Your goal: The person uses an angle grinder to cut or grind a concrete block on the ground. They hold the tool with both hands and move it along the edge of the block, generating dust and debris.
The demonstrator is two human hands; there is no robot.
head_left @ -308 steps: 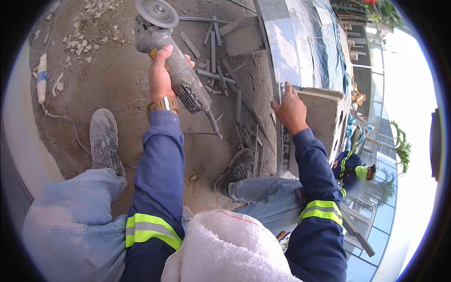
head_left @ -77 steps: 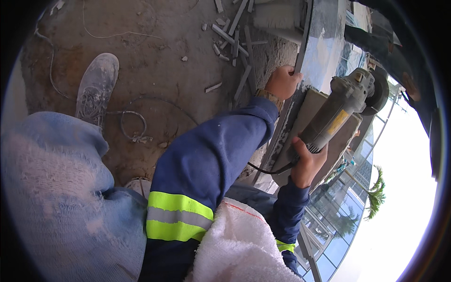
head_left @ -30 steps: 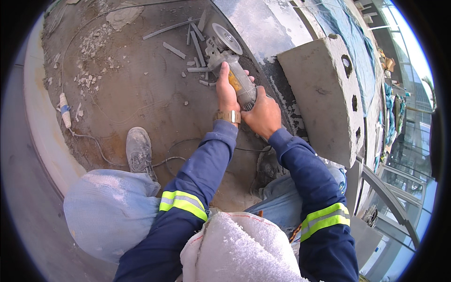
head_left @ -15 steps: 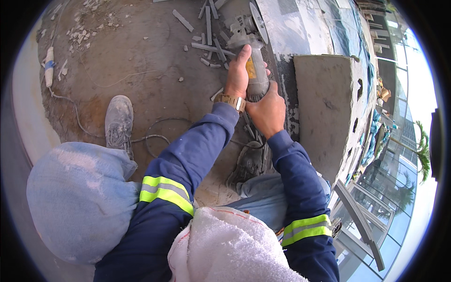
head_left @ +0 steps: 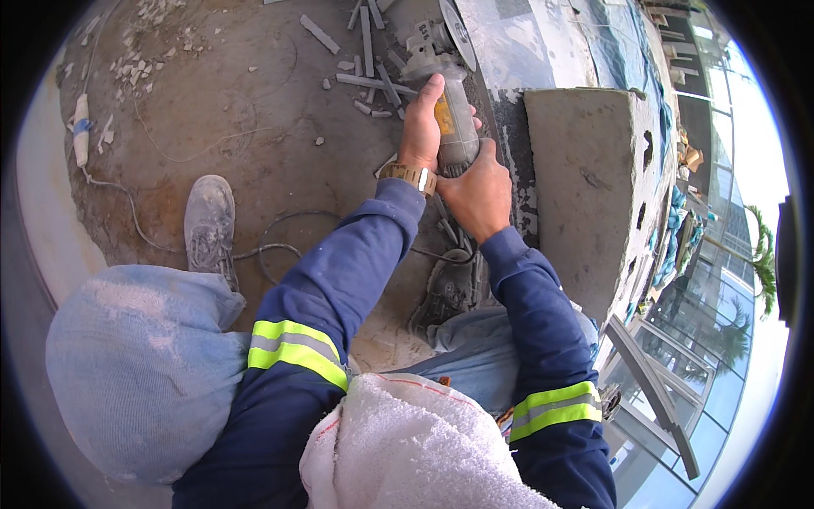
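Note:
An angle grinder (head_left: 458,127), dusty and grey with a yellow label, is held between my two hands. Its cutting disc (head_left: 458,34) stands edge-up at the far end, close by the edge of a pale slab (head_left: 517,51). My left hand (head_left: 421,127) wraps the body from the left, thumb on top, with a tan watch (head_left: 409,176) on the wrist. Around the rear of the grinder closes my right hand (head_left: 477,193), its fingers partly hidden. I cannot tell whether the disc is spinning.
Cut strips (head_left: 367,41) and stone chips (head_left: 136,72) litter the dusty floor. A cable (head_left: 127,191) runs from a white connector (head_left: 81,131) past my shoe (head_left: 210,222). To the right stands a grey block (head_left: 581,187); beyond it are blue sheeting (head_left: 623,38) and a glass facade (head_left: 721,373).
The grinder and both hands sit slightly further left and up in the picture, and the surroundings have shifted a little too. My grip looks the same.

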